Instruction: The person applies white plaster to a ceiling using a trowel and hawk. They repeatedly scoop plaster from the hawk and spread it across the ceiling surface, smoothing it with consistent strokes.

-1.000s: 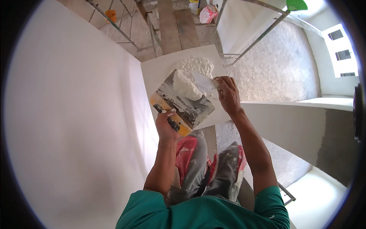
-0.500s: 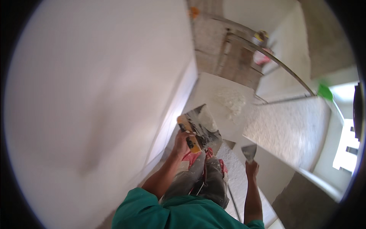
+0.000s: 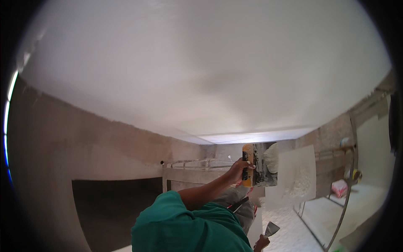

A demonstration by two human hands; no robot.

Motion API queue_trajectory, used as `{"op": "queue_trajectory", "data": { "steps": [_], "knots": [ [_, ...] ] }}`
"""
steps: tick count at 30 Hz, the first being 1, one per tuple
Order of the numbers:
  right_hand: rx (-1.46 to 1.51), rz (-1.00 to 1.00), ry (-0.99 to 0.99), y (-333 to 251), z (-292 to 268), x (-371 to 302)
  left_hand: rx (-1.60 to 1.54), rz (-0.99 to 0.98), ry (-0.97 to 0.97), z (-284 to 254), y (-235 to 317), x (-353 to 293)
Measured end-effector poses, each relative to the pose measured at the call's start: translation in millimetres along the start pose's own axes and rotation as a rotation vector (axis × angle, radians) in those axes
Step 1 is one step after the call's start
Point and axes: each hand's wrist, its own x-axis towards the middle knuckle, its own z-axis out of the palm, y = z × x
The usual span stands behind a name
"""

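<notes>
My left hand (image 3: 242,169) is closed round the yellow and black handle of a wide plastering blade (image 3: 261,178). A lump of white plaster (image 3: 271,158) sits on the right part of its smeared metal face. Lower down, near the bottom edge, my right hand (image 3: 262,241) grips a small putty knife (image 3: 271,228), its flared blade pointing up and to the right. Ahead of both hands spreads a large white coated wall (image 3: 235,63). The plastering blade is held apart from that wall's bright lower edge.
A white board (image 3: 296,168) with plaster scraps lies beyond the wide blade. Metal scaffold tubing (image 3: 347,191) curves along the right, near a red and white bag (image 3: 339,188). At the left, a bare brown wall (image 3: 121,147) stands above a dark opening (image 3: 119,206).
My view has swung round, so the white wall now spans the top instead of the left side. Both hands keep their tools; the right one now appears lower, near the bottom edge.
</notes>
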Motion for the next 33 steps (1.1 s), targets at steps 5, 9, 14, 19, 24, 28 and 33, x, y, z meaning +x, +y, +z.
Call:
{"op": "queue_trajectory", "data": {
  "steps": [5,9,14,19,24,28,33],
  "knots": [
    [-0.290,-0.566,0.050,12.8,-72.9,7.1,-0.134,0.169,0.067,8.0,12.3,-81.5],
    [-0.651,-0.900,-0.047,-4.9,6.5,-54.0,-0.286,0.259,0.212,-151.9,116.5,-175.6],
    [-0.564,-0.860,0.049,-154.6,-3.8,-43.5,-0.310,0.339,0.200,-213.5,164.8,-238.2],
    [-0.087,-0.627,-0.072,-310.2,5.7,-96.1,-0.348,0.427,0.191,-289.4,191.1,-304.3],
    [0.192,-0.496,-0.206,-404.8,50.1,-165.4,-0.435,0.500,0.261,-378.0,200.4,-351.4],
    [-0.246,-1.019,-0.115,-460.5,25.3,-253.4,-0.489,0.552,0.221,-417.0,193.5,-370.6],
    [-0.176,-1.151,-0.203,-495.2,9.6,-311.8,-0.558,0.629,0.302,-413.1,160.5,-429.1]
  ]
}}
